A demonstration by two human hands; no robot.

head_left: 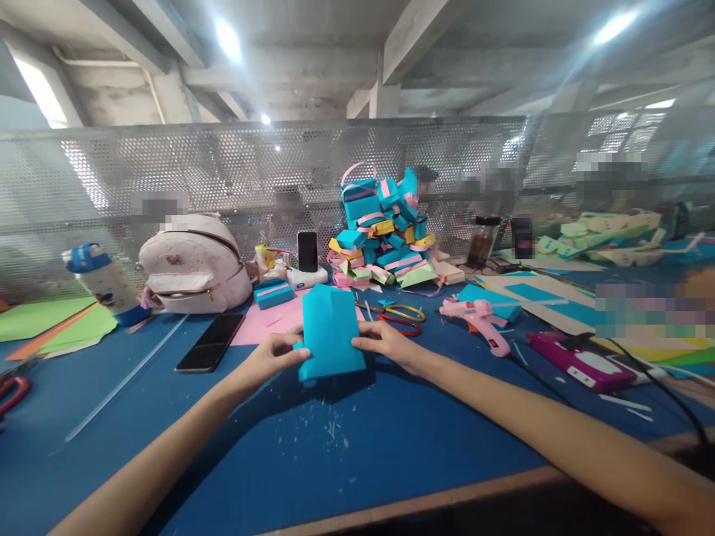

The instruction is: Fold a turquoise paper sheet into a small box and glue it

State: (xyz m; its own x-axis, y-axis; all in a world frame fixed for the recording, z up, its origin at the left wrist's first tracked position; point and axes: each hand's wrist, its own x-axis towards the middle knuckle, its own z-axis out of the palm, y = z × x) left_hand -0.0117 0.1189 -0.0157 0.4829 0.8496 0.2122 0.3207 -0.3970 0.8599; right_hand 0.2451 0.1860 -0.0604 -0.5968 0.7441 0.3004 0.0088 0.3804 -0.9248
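Between my hands a folded piece of blue paper [331,335] is held up a little above the blue table. My left hand [279,353] pinches its left edge near the lower corner, thumb in front and fingers behind. On the opposite edge my right hand [385,342] grips it the same way. Just behind the paper lie scissors [405,313] with red and yellow handles and a sheet of pink paper [251,327]. A small blue paper box [273,293] with a pink strip sits behind my left hand.
A pile of blue, pink and yellow paper boxes [380,231] stands at the back. Left are a black phone [210,343], a white backpack [195,268] and a bottle [106,283]. Right are a pink glue gun [480,320], a purple device [581,361] and a trailing cable [664,376].
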